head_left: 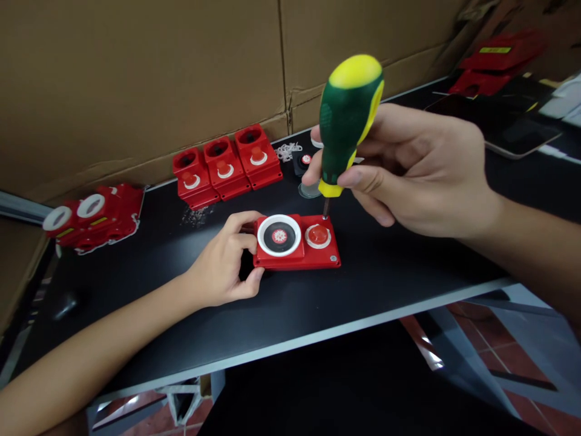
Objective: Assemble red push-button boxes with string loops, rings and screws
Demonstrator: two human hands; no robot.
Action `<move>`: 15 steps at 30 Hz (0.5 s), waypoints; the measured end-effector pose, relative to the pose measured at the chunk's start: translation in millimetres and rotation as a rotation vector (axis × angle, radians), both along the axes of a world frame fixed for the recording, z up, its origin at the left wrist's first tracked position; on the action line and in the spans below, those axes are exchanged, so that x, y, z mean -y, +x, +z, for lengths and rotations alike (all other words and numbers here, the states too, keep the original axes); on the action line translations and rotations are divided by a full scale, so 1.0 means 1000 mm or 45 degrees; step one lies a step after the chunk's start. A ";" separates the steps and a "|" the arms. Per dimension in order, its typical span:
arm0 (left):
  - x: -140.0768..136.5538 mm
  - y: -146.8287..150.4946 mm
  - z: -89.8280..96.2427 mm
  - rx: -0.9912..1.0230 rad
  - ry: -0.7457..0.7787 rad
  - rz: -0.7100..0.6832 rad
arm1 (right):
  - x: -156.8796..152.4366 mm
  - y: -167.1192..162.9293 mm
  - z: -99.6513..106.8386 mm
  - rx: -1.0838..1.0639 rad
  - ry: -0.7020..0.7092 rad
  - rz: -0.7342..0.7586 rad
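Behind red plate (297,245): three red boxes (227,165) | cardboard wall (136,79); clear

1. Left hand (222,266): forearm enters from the lower-left corner, lying low over the table's front edge; fingers curled, thumb opposed, pinching.
2. Right hand (408,169): forearm enters from the right edge, raised; fingers and thumb closed in a grip, knuckles upward.

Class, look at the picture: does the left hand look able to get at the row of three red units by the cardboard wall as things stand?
Probably yes. The left hand grips the red plate, but bare table lies between it and the three red units; nothing stands between.
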State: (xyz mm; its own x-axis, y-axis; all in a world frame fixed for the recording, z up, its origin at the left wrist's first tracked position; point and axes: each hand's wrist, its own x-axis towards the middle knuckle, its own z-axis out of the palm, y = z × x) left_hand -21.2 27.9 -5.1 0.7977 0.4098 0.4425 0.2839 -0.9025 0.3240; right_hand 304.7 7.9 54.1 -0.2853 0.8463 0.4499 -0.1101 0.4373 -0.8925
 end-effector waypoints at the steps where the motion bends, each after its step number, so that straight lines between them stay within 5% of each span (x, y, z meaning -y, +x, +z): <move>1: 0.000 0.000 0.000 -0.003 -0.006 0.002 | 0.000 0.001 0.000 0.020 -0.001 0.003; 15: 0.000 -0.003 -0.001 0.002 -0.049 0.024 | -0.010 0.008 0.002 0.266 0.193 -0.234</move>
State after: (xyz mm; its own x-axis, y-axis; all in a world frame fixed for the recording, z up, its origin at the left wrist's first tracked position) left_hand -23.9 27.9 -6.0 0.7892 0.4412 0.4272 0.3001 -0.8839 0.3586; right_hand 313.1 17.6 56.2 -0.2334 0.8199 0.5227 0.1623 0.5629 -0.8104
